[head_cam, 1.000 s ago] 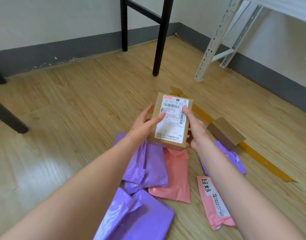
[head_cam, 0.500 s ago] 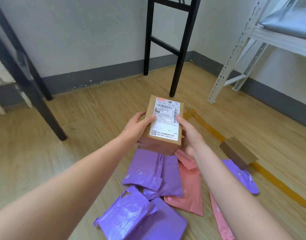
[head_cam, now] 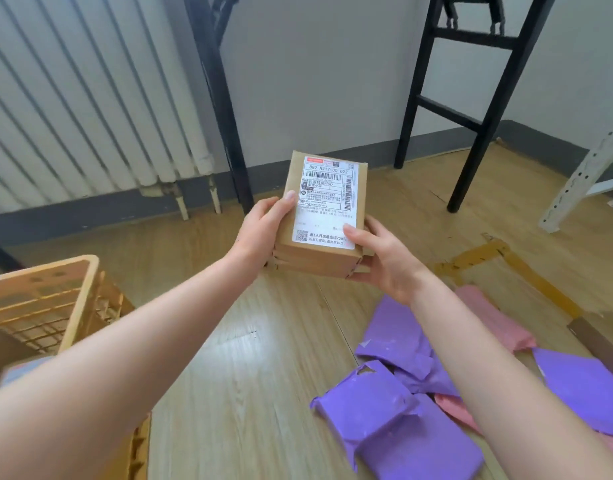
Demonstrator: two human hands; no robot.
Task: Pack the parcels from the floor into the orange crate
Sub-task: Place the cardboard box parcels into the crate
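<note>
I hold a brown cardboard box with a white shipping label in the air in front of me, label up. My left hand grips its left side and my right hand grips its right lower corner. The orange crate stands on the floor at the lower left, partly behind my left forearm. Purple parcels and pink parcels lie on the floor at the lower right. Another brown box shows at the right edge.
A white radiator lines the wall at the back left. Black frame legs and a black ladder-like frame stand ahead. A white metal rack leg is at the right. Yellow tape runs across the wooden floor.
My view and both hands have swung left with the box, lifting it higher. The orange crate and radiator have come into view; the parcels now lie to the lower right.
</note>
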